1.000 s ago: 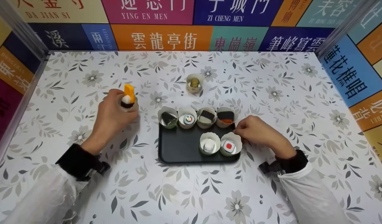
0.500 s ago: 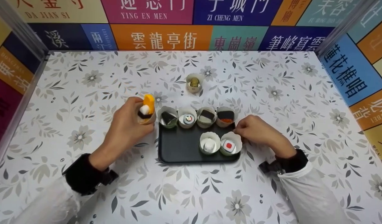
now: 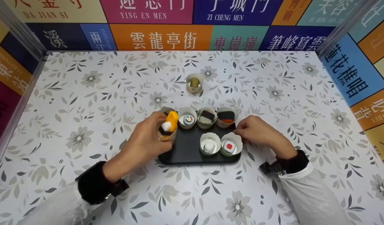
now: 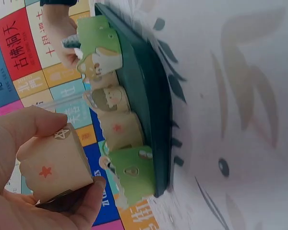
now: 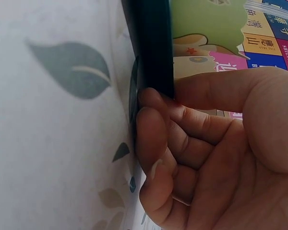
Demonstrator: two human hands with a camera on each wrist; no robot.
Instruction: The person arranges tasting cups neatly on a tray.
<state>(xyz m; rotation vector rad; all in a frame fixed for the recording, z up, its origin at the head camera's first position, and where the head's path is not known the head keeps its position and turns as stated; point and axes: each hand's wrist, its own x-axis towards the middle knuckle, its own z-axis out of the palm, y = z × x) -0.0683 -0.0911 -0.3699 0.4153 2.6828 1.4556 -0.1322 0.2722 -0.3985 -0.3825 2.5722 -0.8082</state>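
Observation:
My left hand point(image 3: 143, 136) grips a paper cup point(image 4: 57, 165) between thumb and fingers, above the left part of the black tray point(image 3: 189, 150). Inside that cup sits a toy sushi piece point(image 3: 169, 123) with a yellow-orange top, a white part and a dark band. My right hand point(image 3: 257, 129) pinches the tray's right edge, thumb on the rim and fingers curled at its underside in the right wrist view. Along the tray's back stand several cups of toy sushi, including one with a round roll point(image 3: 189, 119); the leftmost cup is mostly hidden behind the held one.
At the tray's front right stand a cup with a white piece point(image 3: 209, 146) and a cup with a red-centred roll point(image 3: 230, 146). Farther back on the flower-patterned table point(image 3: 85, 109), a lone cup point(image 3: 194, 83) holds a greenish piece. Printed panels point(image 3: 162, 40) wall the table.
My left hand has carried its cup rightward and nearer to me, from the table's left side to over the tray's left part. The right hand has stayed at the tray edge.

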